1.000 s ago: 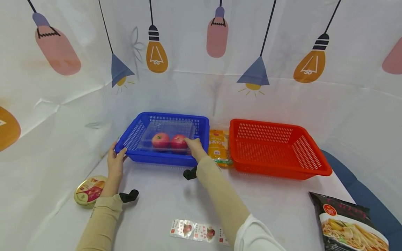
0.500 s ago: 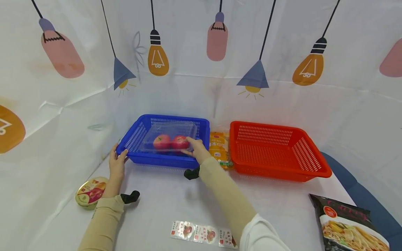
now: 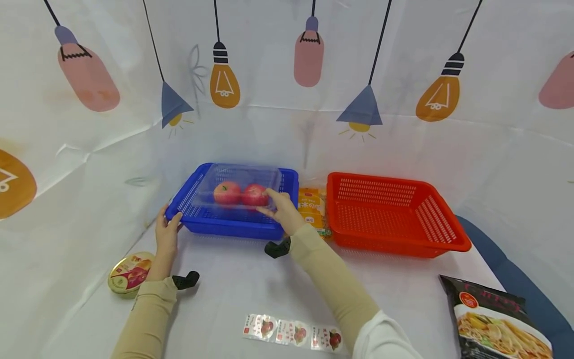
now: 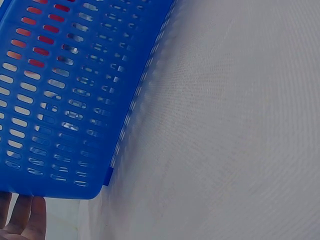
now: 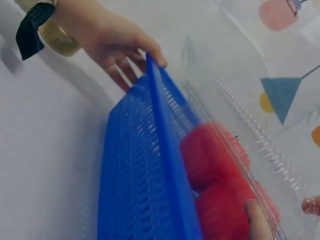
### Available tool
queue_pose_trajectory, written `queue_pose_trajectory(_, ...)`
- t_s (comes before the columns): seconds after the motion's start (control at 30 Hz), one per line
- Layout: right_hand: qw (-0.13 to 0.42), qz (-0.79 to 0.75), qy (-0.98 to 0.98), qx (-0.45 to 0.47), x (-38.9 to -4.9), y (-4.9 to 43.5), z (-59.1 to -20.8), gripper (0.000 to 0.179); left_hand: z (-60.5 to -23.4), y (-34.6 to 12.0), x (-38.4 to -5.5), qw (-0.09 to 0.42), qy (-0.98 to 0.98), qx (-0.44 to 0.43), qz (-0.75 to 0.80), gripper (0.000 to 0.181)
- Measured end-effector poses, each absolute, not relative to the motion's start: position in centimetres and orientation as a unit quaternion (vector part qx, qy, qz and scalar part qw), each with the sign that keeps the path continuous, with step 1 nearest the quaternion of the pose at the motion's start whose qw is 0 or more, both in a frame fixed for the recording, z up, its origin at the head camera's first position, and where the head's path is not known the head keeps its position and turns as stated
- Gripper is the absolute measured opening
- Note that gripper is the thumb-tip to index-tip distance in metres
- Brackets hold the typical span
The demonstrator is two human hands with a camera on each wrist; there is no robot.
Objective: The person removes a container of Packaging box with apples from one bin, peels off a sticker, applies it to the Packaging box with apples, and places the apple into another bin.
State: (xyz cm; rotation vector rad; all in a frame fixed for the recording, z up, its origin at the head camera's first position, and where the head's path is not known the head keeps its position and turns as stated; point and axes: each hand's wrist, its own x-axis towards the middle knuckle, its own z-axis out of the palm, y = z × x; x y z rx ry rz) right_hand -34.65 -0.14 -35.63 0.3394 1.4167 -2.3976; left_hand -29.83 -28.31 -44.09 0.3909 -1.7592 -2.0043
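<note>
A clear plastic box (image 3: 206, 192) with two red apples (image 3: 227, 193) inside is raised within the blue basket (image 3: 228, 229), its far edge level with the basket's back rim. My right hand (image 3: 286, 213) grips the box at its near right corner. In the right wrist view its thumb and fingertip (image 5: 257, 220) show at the box's edge, beside the apples. My left hand (image 3: 167, 234) holds the blue basket's near left corner, thumb over the rim (image 5: 159, 57) and the other fingers underneath outside.
A red basket (image 3: 381, 244) stands to the right, with an orange food packet (image 3: 311, 207) between the baskets. A round tin (image 3: 130, 274) lies by the left forearm. Three apple stickers (image 3: 293, 332) lie in front, and a black noodle bag (image 3: 498, 319) at the right edge.
The box with the apples has risen from inside the blue basket and shifted back, with the right hand lifting it. The left hand stays at the basket corner.
</note>
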Motion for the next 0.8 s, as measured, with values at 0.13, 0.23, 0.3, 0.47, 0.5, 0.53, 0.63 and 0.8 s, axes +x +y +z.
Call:
queue_pose_trajectory(0.13, 0.168, -0.844, 0.496, 0.116, -34.1, 0.4, -34.9, 0.016, -44.0, -28.4, -29.9, 0.212, -0.640, 0.147, -0.724, 0.059)
queue_pose_trajectory(0.23, 0.168, -0.846, 0.492, 0.117, -33.7, 0.8, -34.5, 0.027, -43.9, -28.4, -30.0, 0.207, -0.643, 0.147, -0.723, 0.060)
queue_pose_trajectory(0.3, 0.167, -0.848, 0.490, 0.116, -33.4, 1.1, -34.3, 0.028, -43.8, -28.4, -30.0, 0.207, -0.642, 0.146, -0.723, 0.060)
queue_pose_trajectory(0.47, 0.168, -0.848, 0.491, 0.107, -32.3, 2.2, -33.8, 0.022, -43.6, -28.3, -29.9, 0.205, -0.640, 0.149, -0.726, 0.060)
queue_pose_trajectory(0.5, 0.169, -0.848, 0.492, 0.102, -32.1, 2.5, -33.8, 0.020, -43.5, -28.3, -29.9, 0.205, -0.640, 0.149, -0.726, 0.060)
queue_pose_trajectory(0.53, 0.169, -0.850, 0.490, 0.097, -31.9, 2.7, -33.7, 0.018, -43.5, -28.3, -29.8, 0.204, -0.639, 0.149, -0.726, 0.060)
queue_pose_trajectory(0.63, 0.169, -0.851, 0.489, 0.090, -31.4, 3.3, -33.5, 0.015, -43.3, -28.3, -29.9, 0.204, -0.634, 0.143, -0.732, 0.060)
queue_pose_trajectory(0.8, 0.163, -0.857, 0.484, 0.065, -30.4, 4.3, -33.3, 0.015, -43.3, -28.4, -30.0, 0.200, -0.634, 0.143, -0.733, 0.060)
